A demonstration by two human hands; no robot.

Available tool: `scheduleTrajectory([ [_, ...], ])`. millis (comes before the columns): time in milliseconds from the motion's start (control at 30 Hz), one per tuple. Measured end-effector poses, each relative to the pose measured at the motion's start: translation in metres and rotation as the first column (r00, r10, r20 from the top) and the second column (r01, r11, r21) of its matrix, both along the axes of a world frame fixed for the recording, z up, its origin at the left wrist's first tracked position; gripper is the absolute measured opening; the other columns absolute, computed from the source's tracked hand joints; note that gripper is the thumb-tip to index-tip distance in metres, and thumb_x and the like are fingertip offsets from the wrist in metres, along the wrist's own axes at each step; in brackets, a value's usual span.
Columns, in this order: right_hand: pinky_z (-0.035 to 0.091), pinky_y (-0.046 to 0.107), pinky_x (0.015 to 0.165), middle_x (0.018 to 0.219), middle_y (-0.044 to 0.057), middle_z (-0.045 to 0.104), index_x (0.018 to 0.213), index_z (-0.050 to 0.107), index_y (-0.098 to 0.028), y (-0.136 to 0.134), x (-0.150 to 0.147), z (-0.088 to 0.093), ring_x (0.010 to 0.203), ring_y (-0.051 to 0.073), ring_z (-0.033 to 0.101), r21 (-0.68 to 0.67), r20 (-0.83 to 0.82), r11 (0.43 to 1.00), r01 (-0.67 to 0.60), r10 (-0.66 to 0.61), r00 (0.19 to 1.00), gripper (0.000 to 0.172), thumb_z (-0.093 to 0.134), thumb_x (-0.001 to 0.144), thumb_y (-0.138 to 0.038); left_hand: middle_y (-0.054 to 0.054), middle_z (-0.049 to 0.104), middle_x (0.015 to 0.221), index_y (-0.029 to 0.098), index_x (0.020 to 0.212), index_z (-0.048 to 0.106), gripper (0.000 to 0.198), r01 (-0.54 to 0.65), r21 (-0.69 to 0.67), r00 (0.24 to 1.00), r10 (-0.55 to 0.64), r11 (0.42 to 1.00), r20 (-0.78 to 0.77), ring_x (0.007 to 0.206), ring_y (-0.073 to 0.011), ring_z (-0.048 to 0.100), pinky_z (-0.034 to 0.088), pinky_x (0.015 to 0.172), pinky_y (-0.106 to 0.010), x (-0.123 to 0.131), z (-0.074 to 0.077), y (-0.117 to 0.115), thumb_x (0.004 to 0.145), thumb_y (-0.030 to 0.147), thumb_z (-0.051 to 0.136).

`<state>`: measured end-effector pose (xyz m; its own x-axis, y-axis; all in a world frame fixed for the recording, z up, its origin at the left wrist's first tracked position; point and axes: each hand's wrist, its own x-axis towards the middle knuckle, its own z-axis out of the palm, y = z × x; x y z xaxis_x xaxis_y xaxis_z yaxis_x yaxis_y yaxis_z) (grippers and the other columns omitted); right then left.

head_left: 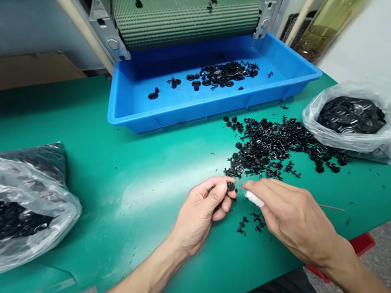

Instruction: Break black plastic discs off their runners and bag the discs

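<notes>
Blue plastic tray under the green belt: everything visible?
The shallow, rectangular blue tray looks plastic, with sloping walls and an outturned rim. It sits upright on the green tabletop below the green conveyor belt's end, back edge partly hidden. Small black parts lie in it, mostly clustered right of centre, others scattered.

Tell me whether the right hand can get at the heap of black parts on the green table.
Probably yes: the heap lies just beyond the right hand, with nothing visible standing between them, though the hand seems occupied with a thin tool.
</notes>
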<state>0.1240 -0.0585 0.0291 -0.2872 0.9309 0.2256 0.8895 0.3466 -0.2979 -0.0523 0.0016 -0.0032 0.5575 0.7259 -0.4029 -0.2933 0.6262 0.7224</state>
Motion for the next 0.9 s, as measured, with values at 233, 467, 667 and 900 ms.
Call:
scheduleTrajectory([
  [233, 0.034, 0.031, 0.061, 0.075, 0.003, 0.057, 0.108, 0.062, -0.013, 0.004, -0.001, 0.002, 0.068, 0.018, 0.050, 0.029, 0.168, 0.999, -0.040, 0.035, 0.985, 0.033, 0.036, 0.091, -0.004, -0.002, 0.058, 0.076, 0.016, 0.103, 0.068, 0.032, 0.090, 0.132, 0.982, -0.066, 0.987, -0.175, 0.059, -0.0067, 0.042, 0.028, 0.049, -0.019, -0.002, -0.003, -0.002, 0.087, 0.044, 0.063],
  [467, 0.031, 0.032, 0.060, 0.069, 0.003, 0.057, 0.098, 0.064, -0.015, 0.004, -0.002, 0.005, 0.064, 0.018, 0.048, 0.071, 0.281, 0.995, -0.076, 0.053, 0.958, 0.029, 0.037, 0.095, -0.009, 0.000, 0.055, 0.072, 0.015, 0.096, 0.066, 0.032, 0.131, 0.271, 0.956, -0.048, 0.954, -0.291, 0.056, -0.0085, 0.039, 0.031, 0.050, -0.022, -0.003, 0.001, -0.002, 0.085, 0.045, 0.063],
  [667, 0.038, 0.029, 0.055, 0.074, 0.005, 0.062, 0.108, 0.062, -0.014, 0.001, -0.024, -0.016, 0.062, 0.017, 0.058, 0.019, 0.083, 0.988, 0.152, -0.153, 0.985, 0.033, 0.033, 0.093, -0.007, 0.002, 0.052, 0.065, 0.014, 0.091, 0.066, 0.032, 0.047, 0.240, 0.963, 0.019, 0.970, -0.267, 0.052, -0.0073, 0.036, 0.028, 0.047, -0.021, 0.003, -0.001, -0.003, 0.082, 0.045, 0.068],
  [900, 0.044, 0.028, 0.063, 0.096, 0.008, 0.067, 0.114, 0.061, -0.018, 0.008, -0.012, -0.012, 0.078, 0.018, 0.063, -0.131, -0.128, 0.958, 0.255, -0.272, 0.954, 0.030, 0.039, 0.095, -0.014, 0.001, 0.055, 0.076, 0.014, 0.091, 0.062, 0.018, -0.310, 0.078, 0.943, 0.317, 0.947, -0.103, 0.051, -0.0033, 0.036, 0.023, 0.040, -0.013, 0.004, 0.005, 0.007, 0.085, 0.030, 0.066],
])
